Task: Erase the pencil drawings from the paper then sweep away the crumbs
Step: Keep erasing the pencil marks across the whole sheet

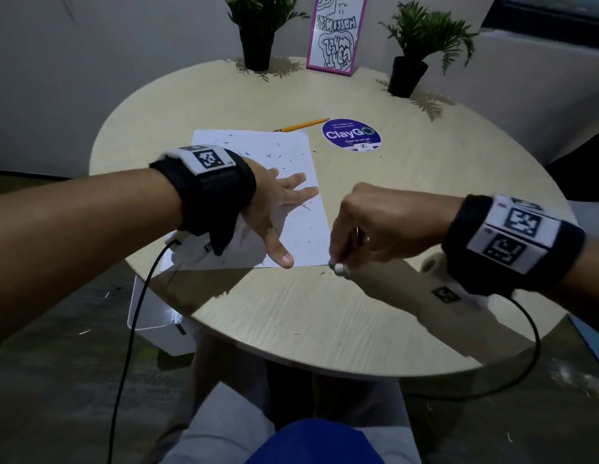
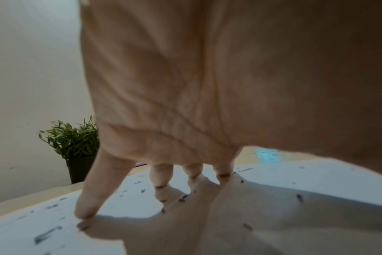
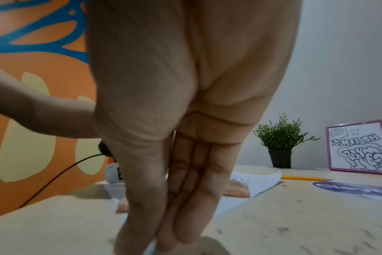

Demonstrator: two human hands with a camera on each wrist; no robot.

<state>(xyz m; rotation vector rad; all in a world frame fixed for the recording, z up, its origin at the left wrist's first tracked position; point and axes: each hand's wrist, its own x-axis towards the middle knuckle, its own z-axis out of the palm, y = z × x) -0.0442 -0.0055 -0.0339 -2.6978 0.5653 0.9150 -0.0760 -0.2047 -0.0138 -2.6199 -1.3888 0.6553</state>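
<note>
A white sheet of paper (image 1: 284, 152) lies on the round table, strewn with dark eraser crumbs (image 1: 281, 145) and faint marks. My left hand (image 1: 284, 216) lies flat on the sheet with fingers spread, its fingertips (image 2: 85, 212) pressing the paper (image 2: 294, 181) down. My right hand (image 1: 334, 262) pinches a small white eraser (image 1: 339, 268) at the sheet's near right corner, touching the table edge of the paper. In the right wrist view the fingers (image 3: 185, 198) point straight down, thumb against them, and the eraser is almost hidden.
A yellow pencil (image 1: 301, 125) lies beyond the paper beside a round blue sticker (image 1: 351, 134). Two potted plants (image 1: 257, 45) (image 1: 405, 75) and a pink-framed drawing (image 1: 334, 35) stand at the far edge. A white box (image 1: 150, 313) sits below the table's left side.
</note>
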